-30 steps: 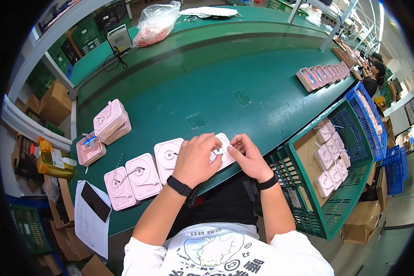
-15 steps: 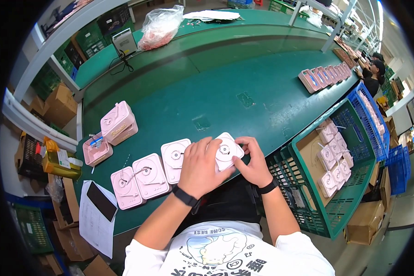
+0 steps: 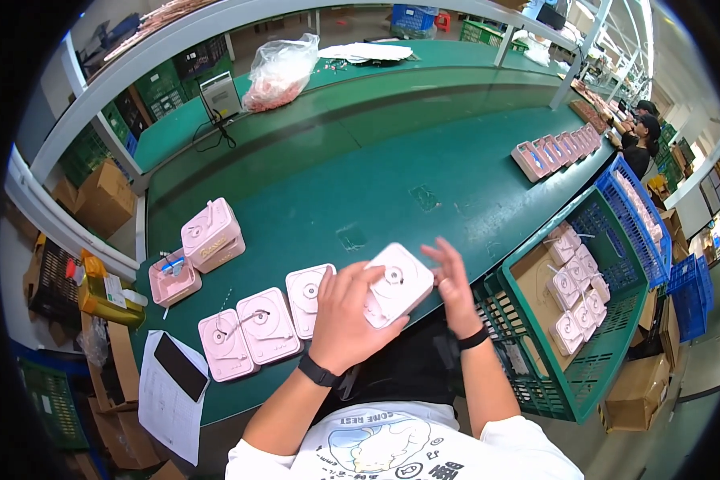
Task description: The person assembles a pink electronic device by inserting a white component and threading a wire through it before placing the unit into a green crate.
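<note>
My left hand (image 3: pixel 344 314) grips a small pale pink record-player-shaped box (image 3: pixel 398 282) by its left side, tilted above the table's near edge. A round disc with a dark centre shows on its top. Just right of the box, my right hand (image 3: pixel 456 292) is raised with its fingers apart, slightly blurred, holding nothing. Left of my left hand stand three like boxes in a row: one partly behind my fingers (image 3: pixel 302 298), one in the middle (image 3: pixel 266 322) and one at the left end (image 3: pixel 226 346). Small tone arms show on the left two.
Farther left are stacked pink boxes (image 3: pixel 210 232) and an open pink shell (image 3: pixel 174 282). A phone (image 3: pixel 179 366) lies on paper. A green crate (image 3: pixel 568 384) at right holds several pink boxes. Pink shells (image 3: pixel 528 162) line the table's far right. Two people (image 3: pixel 640 144) work beyond.
My right hand has let go of the pink box and moved off to its right. The box, now in my left hand alone, has tilted and come nearer to me. The whole view has shifted slightly.
</note>
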Motion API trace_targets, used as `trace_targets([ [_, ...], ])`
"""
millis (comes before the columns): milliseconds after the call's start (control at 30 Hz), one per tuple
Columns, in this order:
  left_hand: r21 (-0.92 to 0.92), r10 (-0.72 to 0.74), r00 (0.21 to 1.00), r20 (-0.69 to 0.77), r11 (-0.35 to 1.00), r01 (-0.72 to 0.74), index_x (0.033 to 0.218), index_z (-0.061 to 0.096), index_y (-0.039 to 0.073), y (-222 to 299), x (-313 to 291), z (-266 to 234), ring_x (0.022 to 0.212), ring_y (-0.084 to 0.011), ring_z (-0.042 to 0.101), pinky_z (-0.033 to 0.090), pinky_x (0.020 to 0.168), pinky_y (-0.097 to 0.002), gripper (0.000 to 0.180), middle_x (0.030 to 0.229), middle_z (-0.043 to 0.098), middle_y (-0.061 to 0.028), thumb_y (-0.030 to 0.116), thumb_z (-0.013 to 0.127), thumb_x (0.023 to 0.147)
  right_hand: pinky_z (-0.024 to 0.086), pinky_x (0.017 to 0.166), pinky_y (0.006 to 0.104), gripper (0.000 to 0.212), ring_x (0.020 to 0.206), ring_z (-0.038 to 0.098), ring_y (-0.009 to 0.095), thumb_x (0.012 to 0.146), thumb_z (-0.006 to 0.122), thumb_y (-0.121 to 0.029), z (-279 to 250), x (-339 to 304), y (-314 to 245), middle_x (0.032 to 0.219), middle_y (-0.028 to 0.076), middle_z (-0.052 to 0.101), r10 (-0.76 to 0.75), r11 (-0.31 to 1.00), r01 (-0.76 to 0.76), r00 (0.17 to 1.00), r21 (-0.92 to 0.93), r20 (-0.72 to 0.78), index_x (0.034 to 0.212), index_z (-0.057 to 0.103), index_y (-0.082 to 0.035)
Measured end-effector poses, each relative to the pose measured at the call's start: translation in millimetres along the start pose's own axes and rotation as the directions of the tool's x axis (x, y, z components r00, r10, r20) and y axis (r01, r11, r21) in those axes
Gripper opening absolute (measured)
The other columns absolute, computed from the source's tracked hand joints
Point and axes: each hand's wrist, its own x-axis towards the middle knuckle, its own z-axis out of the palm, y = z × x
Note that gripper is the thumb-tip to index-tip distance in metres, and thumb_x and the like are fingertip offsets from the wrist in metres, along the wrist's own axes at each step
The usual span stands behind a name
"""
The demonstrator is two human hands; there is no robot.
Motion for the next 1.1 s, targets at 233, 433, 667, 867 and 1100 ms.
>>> trace_targets([
  [233,-0.898,-0.324,0.938,0.124,0.365,0.245,0.162,0.058,0.001,7,-28,17,0.144,-0.0311,0.069,0.058,0.120,-0.0503,0.072,0.157,0.068,-0.0160,0.052,0.074,0.114,0.058,0.110,0.0398,0.102,0.131,0.071,0.022,0.110,0.077,-0.061,38,-11,-17,0.174,0.019,0.055,0.009,0.940,-0.045,0.994,0.337,0.107,0.184,0.035,-0.004],
  [433,-0.790,-0.255,0.752,0.607,-0.289,0.540,0.168,0.054,-0.001,-4,-30,2,0.137,-0.0350,0.075,0.061,0.116,-0.0491,0.077,0.158,0.071,-0.0210,0.062,0.038,0.127,0.060,0.107,0.0360,0.083,0.122,0.074,0.019,0.116,0.073,-0.049,37,-19,-21,0.155,0.016,0.071,0.249,0.897,-0.238,0.968,0.372,0.020,0.179,0.043,-0.003],
  [667,-0.796,-0.067,0.797,0.600,0.047,0.604,0.168,0.054,-0.001,-48,-68,14,0.126,-0.0363,0.080,0.065,0.109,-0.0508,0.069,0.155,0.073,-0.0239,0.054,0.036,0.129,0.063,0.090,0.0351,0.054,0.099,0.077,0.018,0.118,0.073,-0.024,-6,-1,-15,0.122,0.011,0.079,0.567,0.718,-0.418,0.815,0.556,-0.119,0.163,0.052,-0.003],
  [867,-0.810,-0.080,0.825,0.559,0.161,0.565,0.161,0.058,-0.002,-39,-70,16,0.117,-0.0299,0.083,0.065,0.108,-0.0439,0.044,0.151,0.075,-0.0231,0.026,0.053,0.128,0.065,0.091,0.0410,0.057,0.106,0.080,0.027,0.116,0.072,-0.019,-22,24,-4,0.127,0.016,0.077,0.465,0.855,-0.219,0.726,0.470,-0.507,0.164,0.046,-0.001],
  [1100,-0.792,-0.174,0.863,0.475,0.343,0.505,0.158,0.060,-0.002,-25,-76,12,0.116,-0.0260,0.080,0.065,0.105,-0.0410,0.044,0.144,0.076,-0.0207,0.018,0.069,0.120,0.066,0.097,0.0412,0.057,0.118,0.081,0.029,0.116,0.069,-0.015,9,56,5,0.135,0.019,0.078,0.329,0.841,0.090,0.698,0.533,-0.637,0.166,0.046,-0.001],
])
